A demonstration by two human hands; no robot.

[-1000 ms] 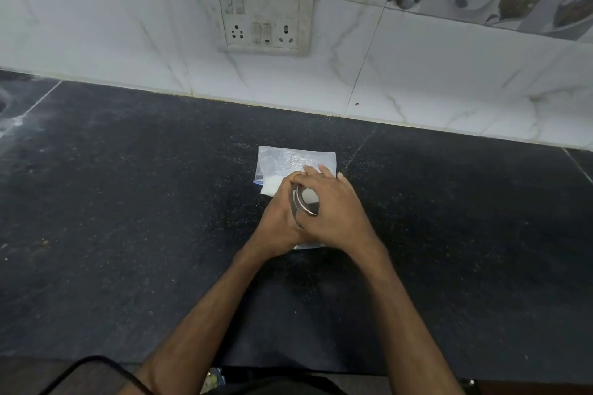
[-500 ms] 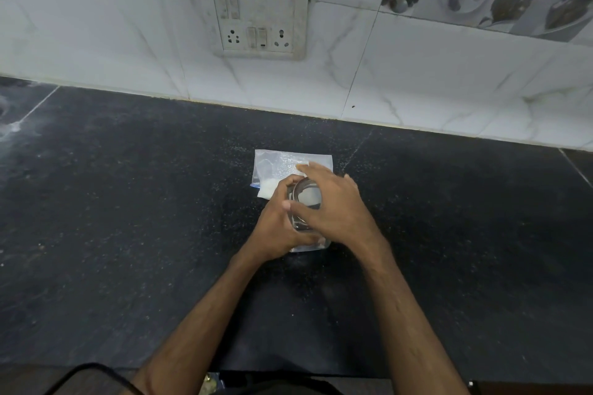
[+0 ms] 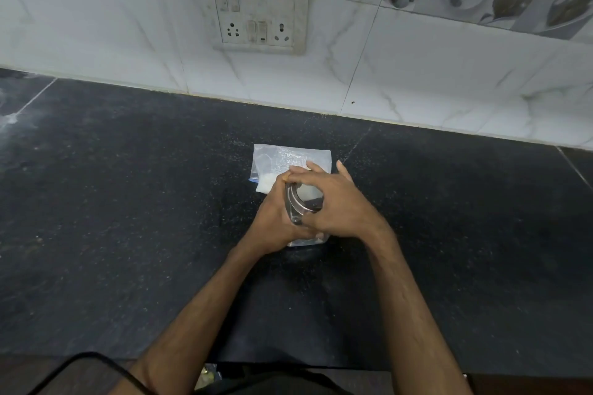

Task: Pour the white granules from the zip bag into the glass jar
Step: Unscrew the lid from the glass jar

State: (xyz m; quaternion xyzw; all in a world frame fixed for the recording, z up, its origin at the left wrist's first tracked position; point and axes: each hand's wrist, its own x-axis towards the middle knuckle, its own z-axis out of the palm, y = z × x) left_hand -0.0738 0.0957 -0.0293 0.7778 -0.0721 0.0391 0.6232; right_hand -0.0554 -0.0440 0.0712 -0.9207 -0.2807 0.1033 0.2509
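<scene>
Gripping the glass jar [image 3: 309, 241] upright on the bench [image 3: 128, 202] with the left hand [image 3: 276, 221], fingers wrapped round the body. Clamping the metal lid [image 3: 296, 205] from above with the right hand [image 3: 337, 205], fingers curled over the rim. Probably unscrewing, though hard to say with the jar mostly hidden. Just behind the jar, lying flat: the zip bag [image 3: 288, 159], with the white granules [image 3: 266, 183] gathered at its near left corner.

Risks from here:
- Skidding the jar across the smooth bench by twisting hard against too weak a left-hand hold.
- Tipping the jar back onto the bag and crushing the granules toward the seal.
- Jerking the lid free and dropping it.
- Later, scattering granules by pouring from a floppy bag mouth into a narrow opening.

Nothing legible anywhere: no label on jar or bag, no readable marking on the wall switch plate [image 3: 256, 13].
</scene>
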